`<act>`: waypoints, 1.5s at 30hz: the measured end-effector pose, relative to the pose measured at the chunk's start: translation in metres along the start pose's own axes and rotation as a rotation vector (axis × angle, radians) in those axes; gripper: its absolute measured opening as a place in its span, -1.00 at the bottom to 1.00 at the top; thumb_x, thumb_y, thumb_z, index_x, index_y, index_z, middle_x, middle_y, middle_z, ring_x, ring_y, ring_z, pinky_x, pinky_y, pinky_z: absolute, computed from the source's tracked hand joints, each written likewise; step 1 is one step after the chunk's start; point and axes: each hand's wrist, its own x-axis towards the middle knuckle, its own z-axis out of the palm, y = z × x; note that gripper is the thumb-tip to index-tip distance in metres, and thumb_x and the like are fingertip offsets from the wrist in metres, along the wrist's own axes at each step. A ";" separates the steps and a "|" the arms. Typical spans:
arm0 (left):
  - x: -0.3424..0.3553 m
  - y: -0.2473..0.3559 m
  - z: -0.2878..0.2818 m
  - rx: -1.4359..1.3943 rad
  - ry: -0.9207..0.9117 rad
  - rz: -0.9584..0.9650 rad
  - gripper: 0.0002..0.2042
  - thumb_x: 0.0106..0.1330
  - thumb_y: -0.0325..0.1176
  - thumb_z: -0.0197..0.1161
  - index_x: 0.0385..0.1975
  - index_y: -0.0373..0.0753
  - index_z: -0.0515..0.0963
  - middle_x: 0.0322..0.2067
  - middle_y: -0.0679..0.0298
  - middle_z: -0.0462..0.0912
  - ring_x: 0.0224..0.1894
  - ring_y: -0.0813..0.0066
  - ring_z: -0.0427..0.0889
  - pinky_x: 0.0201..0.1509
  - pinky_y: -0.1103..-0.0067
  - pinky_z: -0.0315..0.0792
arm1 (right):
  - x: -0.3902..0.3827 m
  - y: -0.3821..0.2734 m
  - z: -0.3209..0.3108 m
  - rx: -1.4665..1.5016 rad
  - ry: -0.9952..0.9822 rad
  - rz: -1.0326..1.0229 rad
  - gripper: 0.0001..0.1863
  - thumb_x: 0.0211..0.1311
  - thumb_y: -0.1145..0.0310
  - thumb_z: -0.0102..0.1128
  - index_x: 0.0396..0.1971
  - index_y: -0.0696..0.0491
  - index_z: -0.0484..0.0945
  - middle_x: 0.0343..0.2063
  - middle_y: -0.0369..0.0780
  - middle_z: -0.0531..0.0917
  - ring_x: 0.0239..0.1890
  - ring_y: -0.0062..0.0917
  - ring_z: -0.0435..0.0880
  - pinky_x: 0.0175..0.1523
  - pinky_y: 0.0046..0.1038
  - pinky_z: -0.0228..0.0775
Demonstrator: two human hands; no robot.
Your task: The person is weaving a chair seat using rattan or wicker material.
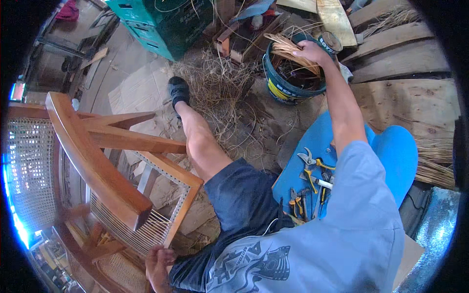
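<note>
Our shirt is hiding most of our left hand [157, 266], which is gripping the wooden chair [105, 168] frame's lower edge. Our right hand [312, 50] is closing around pale, dry cane strands [288, 50] over the blue bucket [288, 88].

floor [132, 58] — cardboard [141, 93], loose straw [215, 88], blue bucket [288, 88] | blue board [312, 146] — hand tools [310, 180], perhaps pliers

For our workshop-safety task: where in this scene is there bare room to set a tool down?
Free: the wooden planks right of the bucket, and the cardboard beyond the chair. Crowded: the blue board with pliers, and the straw-littered floor.
</note>
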 end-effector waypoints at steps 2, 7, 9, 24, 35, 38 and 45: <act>0.000 0.009 0.015 0.073 -0.117 0.009 -0.77 0.46 -0.26 0.19 -0.07 -0.29 0.51 -0.39 0.20 0.67 -0.48 0.63 0.55 -0.40 0.70 0.43 | -0.031 -0.024 0.019 0.377 -0.023 -0.089 -0.59 0.24 0.17 0.33 -0.07 0.19 0.62 -0.31 -0.22 0.69 -0.27 -0.56 0.58 -0.13 -0.46 0.44; 0.012 0.024 0.067 0.048 -0.357 0.017 -0.76 0.41 -0.39 0.21 -0.05 -0.40 0.50 -0.34 0.13 0.69 -0.41 0.52 0.60 -0.28 0.62 0.51 | -0.142 -0.077 0.032 0.645 -0.038 -0.203 -0.85 0.35 0.28 0.23 -0.25 0.05 0.59 -0.43 -0.53 0.45 -0.35 -0.84 0.34 -0.25 -0.66 0.19; 0.023 0.033 0.092 0.116 -0.488 0.040 -0.79 0.41 -0.44 0.18 -0.05 -0.39 0.50 -0.32 0.15 0.70 -0.39 0.55 0.60 -0.26 0.64 0.51 | -0.175 -0.078 0.051 0.677 0.007 -0.228 -0.83 0.33 0.34 0.26 -0.16 0.07 0.62 -0.37 -0.51 0.52 -0.29 -0.83 0.39 -0.18 -0.68 0.24; 0.084 0.124 0.284 -0.243 -0.916 0.325 -0.70 0.50 -0.25 0.15 0.08 -0.30 0.45 -0.20 0.31 0.65 -0.26 0.65 0.57 -0.14 0.67 0.48 | -0.269 -0.124 0.092 1.119 0.050 -0.212 -0.88 0.27 0.48 0.32 -0.23 0.08 0.59 -0.27 -0.44 0.61 -0.16 -0.79 0.50 0.02 -0.66 0.34; 0.112 0.125 0.336 -0.585 -1.008 0.019 -0.71 0.46 -0.21 0.21 0.03 -0.25 0.49 -0.20 0.32 0.64 -0.23 0.63 0.57 -0.13 0.66 0.48 | -0.264 -0.115 0.088 1.126 0.082 -0.180 -0.83 0.31 0.42 0.31 -0.13 0.06 0.62 -0.21 -0.37 0.68 -0.12 -0.69 0.58 0.08 -0.57 0.37; 0.116 0.133 0.351 -0.675 -1.021 -0.063 -0.71 0.46 -0.17 0.20 -0.02 -0.24 0.51 -0.21 0.31 0.65 -0.24 0.62 0.57 -0.16 0.64 0.49 | -0.264 -0.115 0.089 1.112 0.117 -0.183 -0.85 0.32 0.44 0.29 -0.14 0.06 0.63 -0.19 -0.35 0.68 -0.09 -0.67 0.60 0.11 -0.56 0.38; 0.094 0.147 0.364 -0.526 -0.711 0.082 -0.73 0.47 -0.15 0.19 -0.15 -0.26 0.53 -0.36 0.35 0.59 -0.47 0.69 0.45 -0.41 0.71 0.37 | -0.265 -0.117 0.091 1.024 0.078 -0.172 -0.88 0.31 0.45 0.30 -0.20 0.07 0.60 -0.29 -0.44 0.60 -0.21 -0.77 0.50 -0.02 -0.65 0.34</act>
